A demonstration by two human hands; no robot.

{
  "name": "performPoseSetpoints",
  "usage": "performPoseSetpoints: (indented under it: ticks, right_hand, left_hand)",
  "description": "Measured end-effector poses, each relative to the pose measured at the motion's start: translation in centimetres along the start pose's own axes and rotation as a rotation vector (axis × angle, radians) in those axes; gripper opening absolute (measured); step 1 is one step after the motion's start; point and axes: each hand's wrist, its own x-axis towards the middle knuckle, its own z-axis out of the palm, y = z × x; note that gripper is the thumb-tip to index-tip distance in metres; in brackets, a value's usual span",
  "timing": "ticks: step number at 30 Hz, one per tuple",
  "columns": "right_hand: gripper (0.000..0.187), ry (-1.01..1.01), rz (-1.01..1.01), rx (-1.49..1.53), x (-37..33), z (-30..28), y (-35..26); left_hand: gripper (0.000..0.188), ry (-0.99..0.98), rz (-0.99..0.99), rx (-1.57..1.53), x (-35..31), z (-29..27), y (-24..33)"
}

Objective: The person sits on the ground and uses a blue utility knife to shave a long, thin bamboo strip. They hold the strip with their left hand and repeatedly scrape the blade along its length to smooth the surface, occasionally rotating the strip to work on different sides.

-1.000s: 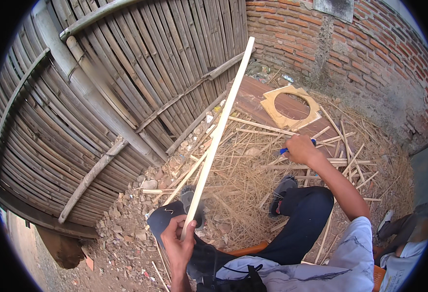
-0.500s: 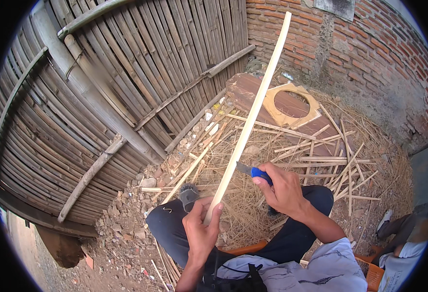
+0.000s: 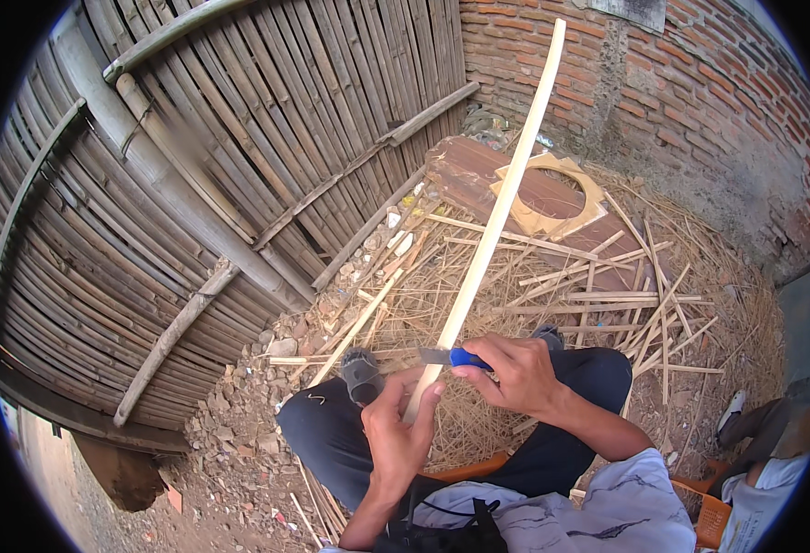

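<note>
My left hand [image 3: 397, 435] grips the lower end of a long pale bamboo strip [image 3: 502, 198], which slants up and away toward the brick wall. My right hand [image 3: 514, 371] holds a knife with a blue handle [image 3: 467, 358]; its blade [image 3: 434, 356] lies across the strip just above my left hand. Both hands are over my knees, which are in dark trousers [image 3: 331, 442].
Bamboo slats and shavings [image 3: 598, 295] litter the ground ahead. A wooden board with a pale octagonal frame [image 3: 552, 198] lies near the brick wall [image 3: 700, 101]. A woven bamboo fence [image 3: 193, 157] stands at left. Rubble [image 3: 248, 396] lies by my feet. Another person's legs [image 3: 764, 433] show at right.
My right hand came back from the shavings with the knife and set the blade on the strip. The strip swung more upright and rightward, and my left hand shifted right.
</note>
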Motion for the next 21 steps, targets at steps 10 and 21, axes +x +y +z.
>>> performPoseSetpoints:
  ticks: [10, 21]
  right_hand:
    - [0.027, 0.044, 0.016, -0.060, 0.3, -1.0, 0.4]
    - [0.025, 0.075, 0.013, -0.079, 1.4, -2.6, 2.0]
  left_hand:
    - [0.020, -0.006, -0.002, -0.025, -0.6, -0.4, -0.2]
    - [0.019, -0.042, -0.031, -0.051, -1.6, -2.1, -0.5]
